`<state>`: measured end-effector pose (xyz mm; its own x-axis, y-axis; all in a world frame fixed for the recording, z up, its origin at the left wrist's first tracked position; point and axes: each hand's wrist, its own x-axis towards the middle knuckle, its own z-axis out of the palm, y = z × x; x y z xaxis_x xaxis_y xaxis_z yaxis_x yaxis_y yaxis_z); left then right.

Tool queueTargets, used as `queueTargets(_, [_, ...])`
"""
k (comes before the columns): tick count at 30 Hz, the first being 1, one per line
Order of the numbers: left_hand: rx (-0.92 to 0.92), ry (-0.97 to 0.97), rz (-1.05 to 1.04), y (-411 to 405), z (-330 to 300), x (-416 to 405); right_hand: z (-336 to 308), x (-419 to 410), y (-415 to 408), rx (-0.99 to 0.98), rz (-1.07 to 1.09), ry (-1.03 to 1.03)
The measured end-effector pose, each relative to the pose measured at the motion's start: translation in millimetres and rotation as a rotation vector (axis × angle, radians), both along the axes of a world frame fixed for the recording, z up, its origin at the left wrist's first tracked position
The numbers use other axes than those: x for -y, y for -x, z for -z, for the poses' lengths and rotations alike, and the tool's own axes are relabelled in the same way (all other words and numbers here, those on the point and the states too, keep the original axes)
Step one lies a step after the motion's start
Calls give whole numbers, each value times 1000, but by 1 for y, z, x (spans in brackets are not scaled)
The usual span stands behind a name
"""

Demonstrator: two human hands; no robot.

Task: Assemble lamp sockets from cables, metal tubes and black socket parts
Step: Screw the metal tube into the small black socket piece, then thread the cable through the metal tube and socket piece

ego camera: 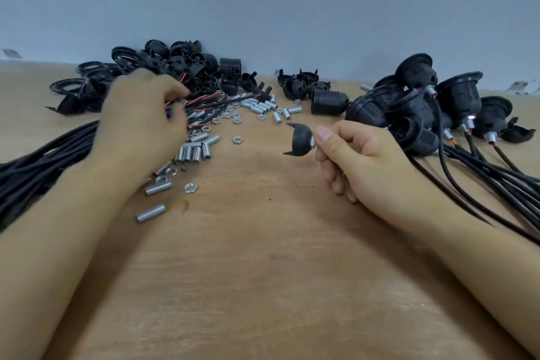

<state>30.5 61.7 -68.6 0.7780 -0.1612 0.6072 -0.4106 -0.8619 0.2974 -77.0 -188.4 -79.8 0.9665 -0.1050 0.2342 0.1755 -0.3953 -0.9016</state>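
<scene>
My right hand [359,161] holds a black socket cap [301,139] above the table, pinching the metal tube at its base; a nut shows at the fingertips. My left hand [143,114] is blurred and reaches over the ends of the black cables [41,158], where red and black wire tips [210,99] lie. Its fingers curl around the wire ends, though the grip is unclear. Loose metal tubes [193,152] and nuts [236,140] are scattered just right of that hand.
A heap of black socket parts and rings [163,67] lies at the back left. Assembled sockets with cables [423,108] pile up at the right, with their cables [496,181] trailing toward me. More caps [301,85] sit at the back centre on the wooden table [263,272].
</scene>
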Motion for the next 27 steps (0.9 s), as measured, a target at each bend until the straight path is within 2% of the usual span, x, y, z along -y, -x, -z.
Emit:
queueTargets(2, [-140,-82,-233,-11,1,-16,1,1,0,18,6,-12])
queueTargets(4, [-239,-173,-331,-12,3,-21,1,2,0,34,9,-27])
queueTargets(11, [-277,4,-346,-15,4,-22,-1,3,2,29,13,-40])
queueTargets(13, [-158,81,-314,-17,1,-25,-1,4,2,47,33,-55])
queueTargets(15, [109,172,-214,-13,-4,-22,-3,5,2,81,66,-83])
queueTargets(18, [437,190,125,5,-8,-1,-8,11,2,147,81,-182])
queueTargets(21, [548,96,319,14,-5,18,-13,15,2,190,23,-309])
queueTargets(27, [628,105,333,17,-4,22,-12,18,2,241,-17,-374])
